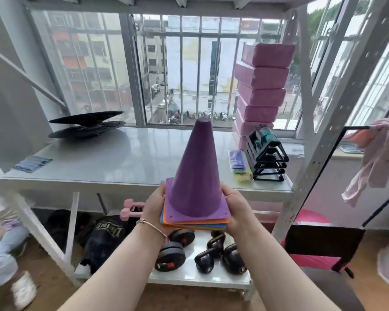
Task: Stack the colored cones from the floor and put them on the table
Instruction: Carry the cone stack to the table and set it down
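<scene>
Just in front of the table's near edge, a stack of cones is held upright in the air, purple on top with orange, yellow, green and blue bases showing beneath. Her left hand curls closed around the left side of the bases, and the right hand grips the right side likewise. Behind, on the table, stand pink blocks piled high, black triangular frames and two dark discs.
</scene>
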Tool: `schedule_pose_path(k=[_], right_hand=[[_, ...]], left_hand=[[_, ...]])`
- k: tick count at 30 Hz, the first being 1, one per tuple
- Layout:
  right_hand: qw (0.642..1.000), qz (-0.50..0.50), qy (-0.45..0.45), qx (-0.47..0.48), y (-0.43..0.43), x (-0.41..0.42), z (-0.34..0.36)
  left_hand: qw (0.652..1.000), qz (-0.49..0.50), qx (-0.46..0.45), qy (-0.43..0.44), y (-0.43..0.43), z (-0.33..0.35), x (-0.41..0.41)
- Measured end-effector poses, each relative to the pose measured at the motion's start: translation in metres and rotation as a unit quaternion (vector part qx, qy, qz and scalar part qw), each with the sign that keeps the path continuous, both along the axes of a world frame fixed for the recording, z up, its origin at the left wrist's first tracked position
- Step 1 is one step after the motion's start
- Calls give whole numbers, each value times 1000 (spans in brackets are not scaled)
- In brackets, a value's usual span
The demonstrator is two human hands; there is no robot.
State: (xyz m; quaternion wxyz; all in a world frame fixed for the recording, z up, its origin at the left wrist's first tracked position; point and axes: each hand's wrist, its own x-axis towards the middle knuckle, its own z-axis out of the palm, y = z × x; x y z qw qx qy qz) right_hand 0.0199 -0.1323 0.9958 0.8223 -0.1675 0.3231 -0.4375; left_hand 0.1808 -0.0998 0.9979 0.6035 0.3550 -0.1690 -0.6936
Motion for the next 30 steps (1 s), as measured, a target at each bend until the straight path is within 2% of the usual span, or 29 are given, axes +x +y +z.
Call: schedule_pose_path(k=[2,5,9,11,15,19,25,30], right_hand=[[1000,18,-9,6,-19,-4,4],[998,39,-41,19,-46,-11,9],[997,32,-74,13,-73,-19,13],[997,34,-70,-2,-82,-21,14],[998,35,10,-49,-83,-18,14],[989,18,96,-111,-71,-17,9],[965,12,178,-194,-62,-5,9],[955,-15,200,-219,-71,24,2]], left_hand=[[996,-21,0,85,-13,8,-4],[995,20,-2,96,-30,-1,-3],[995,-4,-39,90,-33,-3,-8],[998,7,-59,16,-37,-7,-9],[995,29,-91,-30,-45,-4,-15],[990,78,-85,-78,-54,-3,-15],[990,90,-76,-84,-70,-9,3],[984,123,-38,-123,-84,-16,21]])
